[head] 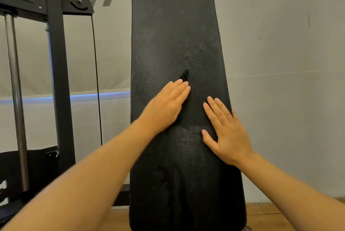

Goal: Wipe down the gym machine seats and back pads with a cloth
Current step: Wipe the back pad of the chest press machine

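Note:
A tall black back pad [175, 25] stands upright in the middle of the view, its leather surface textured and creased lower down. A black cloth [188, 107] lies flat against the pad, hard to tell from it, with a corner sticking up near the pad's centre. My left hand [166, 103] presses on the cloth's left edge with straight fingers. My right hand [225, 131] lies flat with spread fingers at the cloth's right side, near the pad's right edge.
The black machine frame [57, 62] with a chrome guide rod [15, 90] and a thin cable [96, 73] stands at the left. A grey wall [280, 43] is behind the pad. Wooden floor [265, 215] shows at the bottom right.

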A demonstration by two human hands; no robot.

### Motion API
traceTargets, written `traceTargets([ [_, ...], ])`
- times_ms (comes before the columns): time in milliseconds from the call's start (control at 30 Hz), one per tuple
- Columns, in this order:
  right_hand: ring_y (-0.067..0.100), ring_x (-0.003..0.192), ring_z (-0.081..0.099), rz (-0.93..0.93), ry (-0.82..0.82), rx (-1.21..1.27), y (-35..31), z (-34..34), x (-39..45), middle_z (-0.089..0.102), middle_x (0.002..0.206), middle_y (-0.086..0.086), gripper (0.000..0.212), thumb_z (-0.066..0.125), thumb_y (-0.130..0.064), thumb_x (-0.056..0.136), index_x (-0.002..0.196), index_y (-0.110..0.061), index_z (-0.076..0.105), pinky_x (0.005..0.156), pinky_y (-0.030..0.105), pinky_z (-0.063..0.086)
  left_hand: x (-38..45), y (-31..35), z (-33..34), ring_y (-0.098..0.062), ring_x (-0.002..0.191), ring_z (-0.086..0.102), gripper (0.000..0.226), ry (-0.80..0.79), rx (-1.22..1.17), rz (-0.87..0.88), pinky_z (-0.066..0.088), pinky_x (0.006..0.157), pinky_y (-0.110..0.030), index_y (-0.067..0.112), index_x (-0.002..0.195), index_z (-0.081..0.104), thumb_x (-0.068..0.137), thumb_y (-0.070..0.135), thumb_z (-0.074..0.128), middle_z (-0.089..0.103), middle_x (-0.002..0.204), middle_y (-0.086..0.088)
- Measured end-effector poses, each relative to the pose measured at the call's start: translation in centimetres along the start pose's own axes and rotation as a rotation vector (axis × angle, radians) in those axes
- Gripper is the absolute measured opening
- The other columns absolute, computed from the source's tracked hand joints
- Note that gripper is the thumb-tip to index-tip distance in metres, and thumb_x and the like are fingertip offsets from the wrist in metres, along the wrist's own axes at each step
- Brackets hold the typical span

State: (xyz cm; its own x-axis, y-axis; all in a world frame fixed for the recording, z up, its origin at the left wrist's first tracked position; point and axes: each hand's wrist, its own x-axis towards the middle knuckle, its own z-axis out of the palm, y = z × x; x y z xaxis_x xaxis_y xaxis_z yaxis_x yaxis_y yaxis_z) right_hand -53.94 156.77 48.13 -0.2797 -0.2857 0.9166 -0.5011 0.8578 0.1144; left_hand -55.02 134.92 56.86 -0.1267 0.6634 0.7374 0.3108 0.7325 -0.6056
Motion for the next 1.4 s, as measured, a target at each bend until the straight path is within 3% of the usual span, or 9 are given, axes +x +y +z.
traceTargets([
  [100,0.012,0.15,0.007,0.0,0.011,0.011,-0.2,0.1,0.0,0.016,0.162,-0.004,0.068,0.037,-0.049,0.093,0.154,-0.019,0.026,0.118,0.045,0.014,-2.6,-4.0,-0.9,-0.041,0.128,0.05,0.045,0.04,0.048,-0.017,0.034,0.111,-0.047,-0.009,0.133,0.051,0.091,0.002,0.043,0.052,0.138,-0.024],
  [267,0.012,0.15,0.006,0.013,0.018,-0.005,-0.3,0.3,0.0,0.014,0.162,-0.005,0.069,0.037,-0.049,0.093,0.154,-0.02,0.024,0.118,0.047,0.014,-2.9,1.0,-0.7,-0.027,0.147,0.023,0.053,0.164,-0.302,-0.597,0.014,0.123,-0.04,-0.002,0.147,0.034,0.1,0.021,0.036,0.034,0.155,-0.014],
  [367,0.012,0.15,0.006,0.023,0.023,-0.016,-0.4,0.4,0.0,0.014,0.162,-0.005,0.069,0.037,-0.049,0.093,0.154,-0.02,0.023,0.117,0.047,0.014,-0.9,3.7,0.1,-0.023,0.147,0.025,0.052,0.293,-0.365,-0.779,0.006,0.122,-0.03,0.001,0.147,0.036,0.1,0.022,0.037,0.037,0.154,-0.011],
  [600,0.012,0.15,0.007,0.023,0.031,-0.001,-0.4,0.3,-0.2,0.016,0.162,-0.006,0.068,0.037,-0.048,0.093,0.153,-0.02,0.027,0.117,0.046,0.015,-2.5,0.2,0.4,-0.037,0.122,0.058,0.04,0.252,-0.146,-0.483,0.039,0.11,-0.044,-0.007,0.128,0.058,0.097,0.012,0.043,0.059,0.132,-0.022],
  [800,0.013,0.15,0.009,0.012,0.035,-0.002,-0.3,0.3,-0.2,0.017,0.162,-0.005,0.067,0.038,-0.047,0.093,0.153,-0.019,0.028,0.12,0.045,0.013,-4.5,-2.1,-0.1,-0.041,0.122,0.056,0.041,0.317,-0.119,-0.645,0.046,0.097,-0.048,-0.008,0.128,0.058,0.097,0.015,0.042,0.059,0.131,-0.024],
  [967,0.013,0.15,0.009,0.011,0.037,0.021,-0.5,0.5,-0.3,0.017,0.162,-0.005,0.067,0.037,-0.048,0.093,0.153,-0.019,0.028,0.119,0.046,0.015,-5.6,-1.1,-0.4,-0.036,0.127,0.053,0.039,0.316,-0.207,-0.644,0.041,0.105,-0.041,-0.005,0.131,0.057,0.095,0.008,0.051,0.057,0.135,-0.02],
  [1133,0.013,0.15,0.007,0.022,0.016,0.021,-0.4,0.3,-0.3,0.016,0.162,-0.004,0.068,0.034,-0.049,0.094,0.154,-0.019,0.026,0.117,0.049,0.019,-9.8,0.5,-1.4,-0.024,0.136,0.039,0.046,0.233,-0.251,-0.577,0.017,0.115,-0.011,-0.003,0.138,0.049,0.099,0.019,0.041,0.05,0.143,-0.017],
  [1300,0.013,0.15,0.007,0.028,0.024,0.025,-0.3,0.4,-0.2,0.016,0.162,-0.005,0.067,0.035,-0.049,0.093,0.153,-0.019,0.027,0.116,0.049,0.02,-8.4,-0.4,-1.5,-0.025,0.14,0.035,0.044,0.212,-0.238,-0.607,0.024,0.115,-0.027,-0.001,0.14,0.047,0.099,0.014,0.047,0.047,0.146,-0.015],
  [1400,0.013,0.15,0.009,0.036,0.036,0.033,-0.2,0.4,-0.2,0.016,0.162,-0.006,0.067,0.037,-0.048,0.093,0.153,-0.02,0.028,0.115,0.052,0.025,-5.9,-1.8,-1.6,-0.019,0.144,0.026,0.044,0.218,-0.294,-0.709,0.021,0.115,-0.024,0.002,0.144,0.042,0.101,0.01,0.047,0.039,0.153,-0.01],
])
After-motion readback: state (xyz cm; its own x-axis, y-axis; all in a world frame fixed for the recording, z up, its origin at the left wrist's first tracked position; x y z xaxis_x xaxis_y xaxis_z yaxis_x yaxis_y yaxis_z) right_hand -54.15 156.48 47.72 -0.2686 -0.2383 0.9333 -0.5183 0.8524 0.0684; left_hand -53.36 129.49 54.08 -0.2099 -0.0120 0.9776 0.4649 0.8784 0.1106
